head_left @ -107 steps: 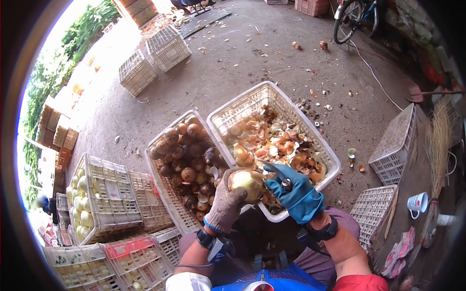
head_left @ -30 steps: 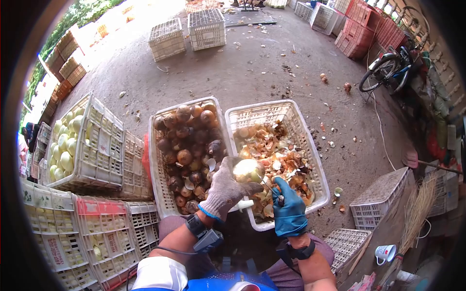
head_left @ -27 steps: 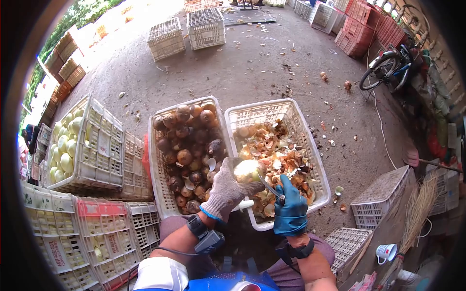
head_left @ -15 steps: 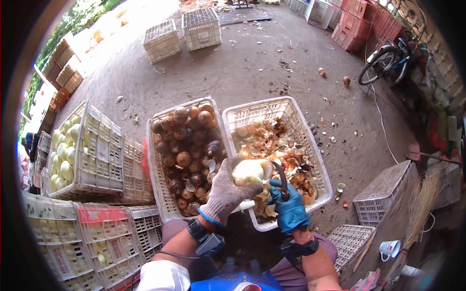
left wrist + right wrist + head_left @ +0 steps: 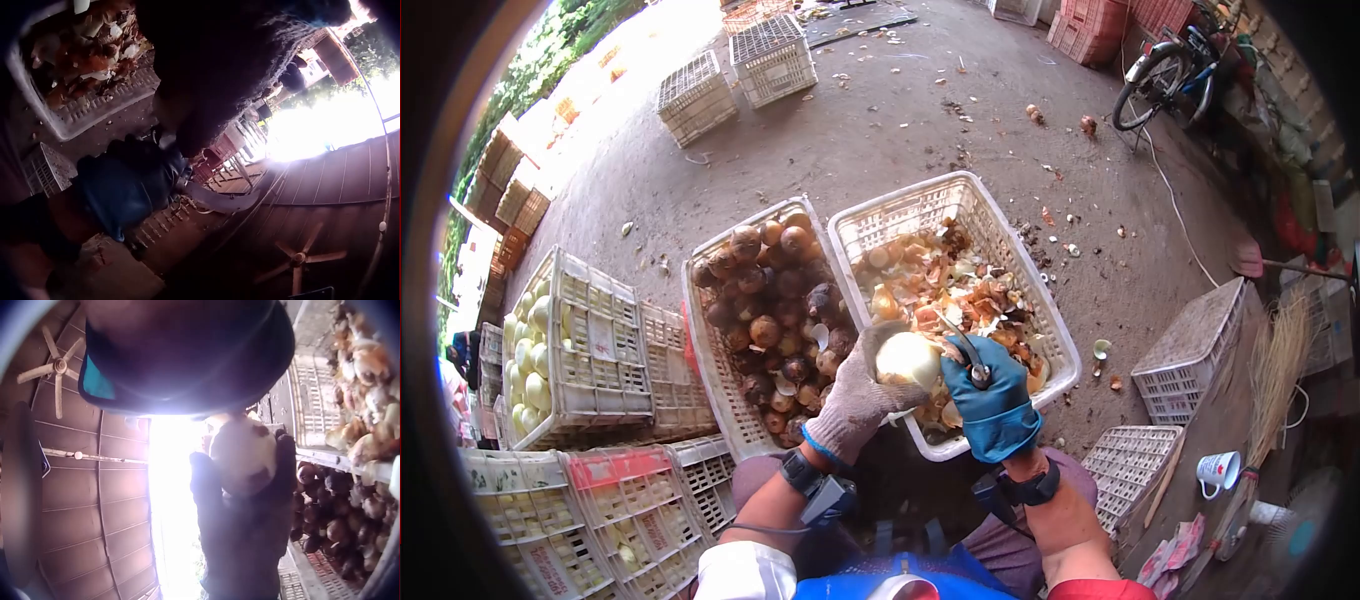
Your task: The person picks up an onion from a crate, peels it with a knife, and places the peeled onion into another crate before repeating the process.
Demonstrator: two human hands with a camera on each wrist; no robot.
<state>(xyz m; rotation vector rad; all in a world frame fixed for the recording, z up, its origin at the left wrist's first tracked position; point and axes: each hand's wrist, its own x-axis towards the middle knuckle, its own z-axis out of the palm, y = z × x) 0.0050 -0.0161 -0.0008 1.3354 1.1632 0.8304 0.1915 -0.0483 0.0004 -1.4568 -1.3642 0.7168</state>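
In the head view, my left hand [image 5: 850, 400], in a knitted glove, grips a pale, mostly peeled onion [image 5: 907, 360]. The right wrist view shows the same onion [image 5: 240, 450] between the glove's thumb and fingers, with brown patches on its surface. My right hand [image 5: 997, 405], in a blue rubber glove, holds a small curved knife [image 5: 962, 340] close beside the onion's right side. Its blade [image 5: 225, 200] stands out past the blue glove in the left wrist view. Below the hands are a crate [image 5: 700, 310] of unpeeled brown onions and a crate [image 5: 1055, 305] of loose skins.
Crates [image 5: 600, 350] of peeled onions stand on the left. Another row of onion-filled crates [image 5: 620, 510] is at the lower left. On the right are upturned crates [image 5: 1185, 345], a straw broom [image 5: 1280, 360] and a white mug [image 5: 1218, 472]. A bicycle [image 5: 1165, 80] stands farther back.
The onion is paler than at first. A flap lifted from its right side half a second ago no longer shows. The right hand has moved up against the onion, and the head view has turned.
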